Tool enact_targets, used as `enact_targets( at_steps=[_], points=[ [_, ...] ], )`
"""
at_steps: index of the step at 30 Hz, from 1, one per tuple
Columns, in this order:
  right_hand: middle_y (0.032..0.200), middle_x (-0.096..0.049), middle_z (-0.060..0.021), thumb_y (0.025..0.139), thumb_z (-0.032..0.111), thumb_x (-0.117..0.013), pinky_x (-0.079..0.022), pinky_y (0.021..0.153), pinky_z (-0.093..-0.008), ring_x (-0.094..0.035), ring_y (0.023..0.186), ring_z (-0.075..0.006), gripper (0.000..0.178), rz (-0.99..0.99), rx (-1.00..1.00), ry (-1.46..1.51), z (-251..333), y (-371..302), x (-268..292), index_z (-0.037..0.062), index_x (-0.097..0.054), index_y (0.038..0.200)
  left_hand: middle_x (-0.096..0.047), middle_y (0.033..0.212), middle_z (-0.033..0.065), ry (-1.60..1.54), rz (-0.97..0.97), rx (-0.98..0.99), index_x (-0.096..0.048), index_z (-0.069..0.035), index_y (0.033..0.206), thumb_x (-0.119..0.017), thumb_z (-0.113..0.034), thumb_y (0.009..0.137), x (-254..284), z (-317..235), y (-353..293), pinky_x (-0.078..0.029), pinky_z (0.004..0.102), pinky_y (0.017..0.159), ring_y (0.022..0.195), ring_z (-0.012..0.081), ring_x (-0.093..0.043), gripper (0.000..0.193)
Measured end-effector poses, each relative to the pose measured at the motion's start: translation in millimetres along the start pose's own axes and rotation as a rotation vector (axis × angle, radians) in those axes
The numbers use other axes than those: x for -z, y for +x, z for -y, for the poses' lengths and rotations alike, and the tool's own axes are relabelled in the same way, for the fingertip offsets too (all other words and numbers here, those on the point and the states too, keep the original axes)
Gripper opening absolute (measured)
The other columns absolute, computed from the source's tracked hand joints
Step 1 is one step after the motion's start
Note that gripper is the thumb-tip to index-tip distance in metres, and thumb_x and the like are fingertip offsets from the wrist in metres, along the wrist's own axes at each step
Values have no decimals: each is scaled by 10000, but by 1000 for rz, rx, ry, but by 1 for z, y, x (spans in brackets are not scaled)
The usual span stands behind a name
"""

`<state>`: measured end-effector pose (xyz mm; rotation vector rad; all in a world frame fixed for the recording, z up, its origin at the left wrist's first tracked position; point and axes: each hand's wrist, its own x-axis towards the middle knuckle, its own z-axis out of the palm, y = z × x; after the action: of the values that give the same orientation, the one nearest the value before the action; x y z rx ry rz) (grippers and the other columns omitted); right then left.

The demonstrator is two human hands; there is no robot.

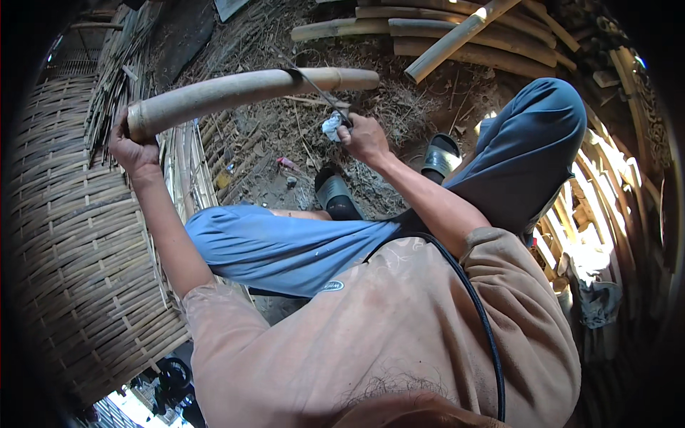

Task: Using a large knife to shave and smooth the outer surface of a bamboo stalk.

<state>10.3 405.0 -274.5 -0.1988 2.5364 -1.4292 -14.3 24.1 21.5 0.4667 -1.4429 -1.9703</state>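
A thick bamboo pole (221, 98) lies crosswise ahead of me, held up above the littered ground. My left hand (135, 151) is closed around its near left end, with the fingers partly behind it. My right hand (365, 137) is wrapped around the handle of a long thin-bladed knife (320, 91). The blade slants up and to the left across the pole, right of its middle; whether it has bitten into the bamboo I cannot tell. Just left of the right fist is a crumpled whitish-blue scrap (332, 125).
A woven bamboo panel (78, 235) stands along the left, with thin split strips (118, 78) beside it. Several bamboo poles (471, 53) are piled at the far right. My sandalled feet (335, 192) rest on straw-strewn ground. Split bamboo (606, 192) lies at the right.
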Motion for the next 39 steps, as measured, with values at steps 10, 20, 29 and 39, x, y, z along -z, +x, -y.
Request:
enact_targets(
  at_steps=[10, 20, 29, 39],
  points=[
    [836, -712, -244, 905, 260, -550, -555, 753, -494, -686, 725, -394, 357, 36, -301, 78, -33, 9, 5, -65, -693, 938, -728, 1031, 147, -10, -62, 28, -715, 36, 1042, -652, -149, 915, 9, 23, 13, -562, 432, 932, 968, 295, -711, 233],
    [973, -709, -321, 905, 303, -590, -565, 830, -532, -717, 929, -451, 361, -35, -337, -146, -67, 23, 18, -20, -747, 928, -721, 1034, 124, -11, -61, 12, -706, 14, 1088, -661, -142, 922, 7, 23, 7, -568, 431, 921, 957, 277, -713, 232],
    [922, -695, -287, 908, 346, -626, -513, 747, -550, -680, 880, -475, 336, -58, -144, -9, -39, 23, 14, 26, -695, 985, -731, 1007, 105, 8, -52, 4, -733, -31, 1039, -656, -188, 917, -3, 7, 3, -546, 377, 923, 949, 248, -703, 213],
    [896, -698, -275, 905, 325, -662, -532, 797, -531, -667, 884, -479, 332, -39, 42, -4, 2, 8, 1, 28, -711, 1044, -705, 980, 92, 27, 55, -92, -685, -35, 1014, -678, -105, 892, -14, 2, -24, -550, 358, 883, 912, 220, -688, 141]
  ],
)
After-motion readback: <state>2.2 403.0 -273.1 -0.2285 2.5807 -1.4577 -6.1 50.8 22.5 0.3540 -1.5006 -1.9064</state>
